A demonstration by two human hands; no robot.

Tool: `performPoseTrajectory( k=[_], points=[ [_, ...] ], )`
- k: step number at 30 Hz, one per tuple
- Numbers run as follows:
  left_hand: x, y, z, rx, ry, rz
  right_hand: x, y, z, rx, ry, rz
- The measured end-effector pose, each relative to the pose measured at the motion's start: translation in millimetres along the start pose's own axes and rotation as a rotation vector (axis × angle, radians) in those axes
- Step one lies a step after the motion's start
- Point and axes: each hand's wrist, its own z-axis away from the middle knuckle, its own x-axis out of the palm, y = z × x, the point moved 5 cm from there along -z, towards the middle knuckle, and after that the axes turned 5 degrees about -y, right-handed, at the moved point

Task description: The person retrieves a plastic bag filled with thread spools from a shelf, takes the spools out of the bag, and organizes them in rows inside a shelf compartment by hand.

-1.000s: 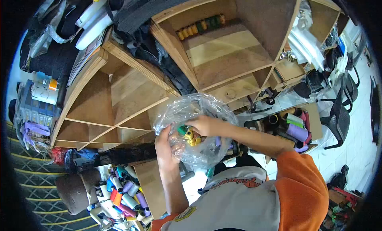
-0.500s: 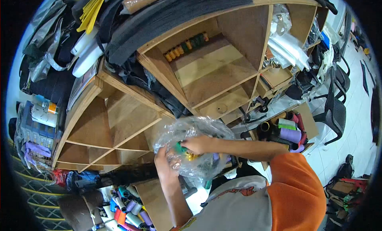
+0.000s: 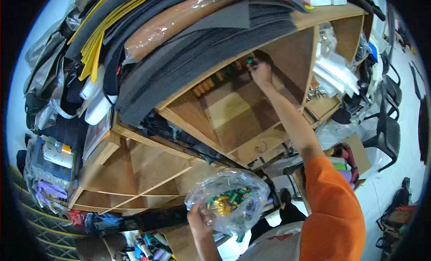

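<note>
My left hand (image 3: 200,218) is closed on the rim of a clear plastic bag (image 3: 255,189). Inside the bag lie several small gold and green thread spools (image 3: 222,205). My right hand (image 3: 261,73) reaches into the upper wooden shelf compartment, its fingers closed round a small green thread spool (image 3: 250,61). Beside it, a row of orange and green spools (image 3: 204,86) lines the back of that compartment. The shadow there hides part of the row.
The wooden shelf unit (image 3: 179,109) has divided compartments. Dark sheet material (image 3: 179,68) and a brown wrapped roll (image 3: 170,29) lie on top. Boxes with large thread cones (image 3: 343,164) stand at right and lower left. A black chair (image 3: 388,135) is at far right.
My right hand has moved from the bag up into the shelf compartment with a green spool. The bag's opening now shows the spools inside. My left hand still grips the bag.
</note>
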Motion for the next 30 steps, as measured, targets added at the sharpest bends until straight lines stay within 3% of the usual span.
performPoseTrajectory(
  k=[3, 5, 7, 10, 13, 16, 18, 21, 22, 24, 26, 28, 30],
  points=[
    [1, 1, -1, 0.002, 0.141, 0.011, 75, 85, -74, -0.19, 0.174, -0.029],
    [-3, 1, 0, -0.037, 0.098, -0.001, 89, 89, -82, -0.277, 0.258, 0.042],
    [-16, -4, -8, -0.035, 0.071, 0.025, 78, 63, -68, -0.28, 0.255, 0.339],
    [-23, -10, -14, -0.012, 0.09, 0.034, 106, 85, -89, -0.345, 0.392, -0.514],
    [-26, -9, -12, -0.049, 0.071, 0.091, 124, 114, -98, -0.228, 0.273, -0.574],
    [-31, -11, -16, -0.051, 0.075, 0.067, 136, 130, -107, -0.241, 0.28, -0.218],
    [-24, -8, -15, -0.021, 0.092, 0.053, 81, 62, -67, -0.236, 0.343, 0.239],
    [-23, -4, -11, -0.042, 0.03, 0.069, 63, 56, -58, -0.156, 0.218, 0.029],
    [-21, -1, -11, -0.03, 0.029, 0.066, 60, 59, -51, -0.016, 0.147, 0.001],
    [-12, 7, -11, -0.021, 0.048, 0.065, 54, 48, -19, 0.068, -0.055, -0.388],
    [-9, 12, -6, 0.026, 0.04, 0.054, 19, -17, 51, 0.153, -0.345, -0.745],
    [-5, 19, 0, 0.052, -0.022, 0.033, 1, -53, 117, 0.187, -0.89, -1.059],
    [6, 23, 11, 0.024, -0.018, 0.036, -12, -83, 192, -0.022, -1.451, -1.08]
  ],
)
